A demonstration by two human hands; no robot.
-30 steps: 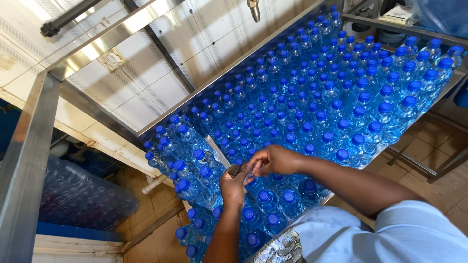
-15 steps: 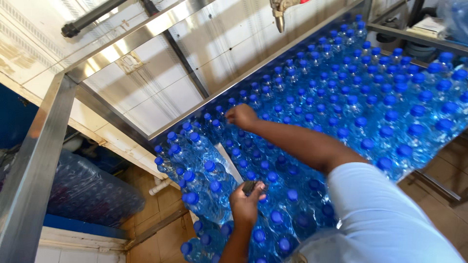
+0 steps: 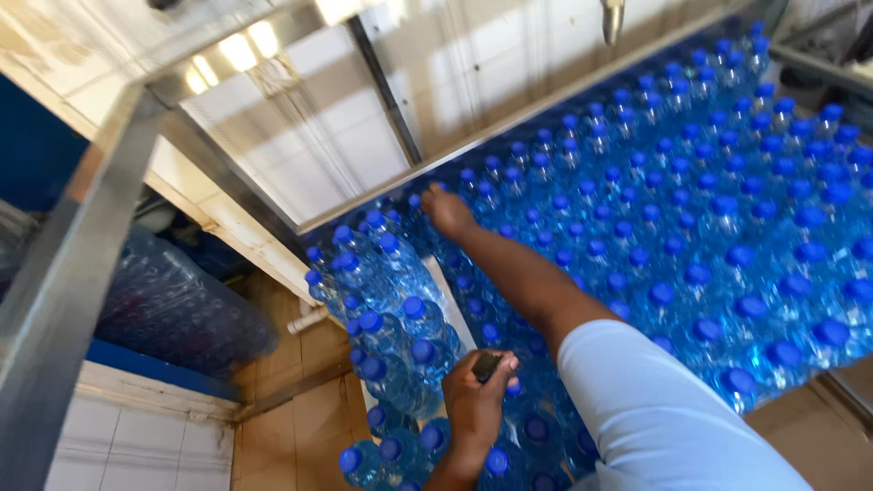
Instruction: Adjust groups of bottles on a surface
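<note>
A steel table runs from the near left to the far right, its bare top showing along the far side. Packed over most of it stand the bottles, clear blue plastic with blue caps, upright and touching one another. At the near-left end the rows break up: several bottles there lean or lie tilted, spilling toward the table's edge above the tiled floor.

Left of the table, lower down, a wrapped bale of bottles rests beside a blue surface. A steel post crosses the near-left corner of the view.

The right arm, in a pale blue sleeve, reaches far across the bottles. The right hand lies on the caps at the far-left edge of the mass, next to the bare table top, fingers curled down over the bottle tops; whether it grasps one cannot be told.

The left hand is near, over the tilted bottles. Its fingers are closed around a small dark object, which sticks out between thumb and fingertips at the top of the fist. That object sits well apart from the right hand, just above the caps below it.
</note>
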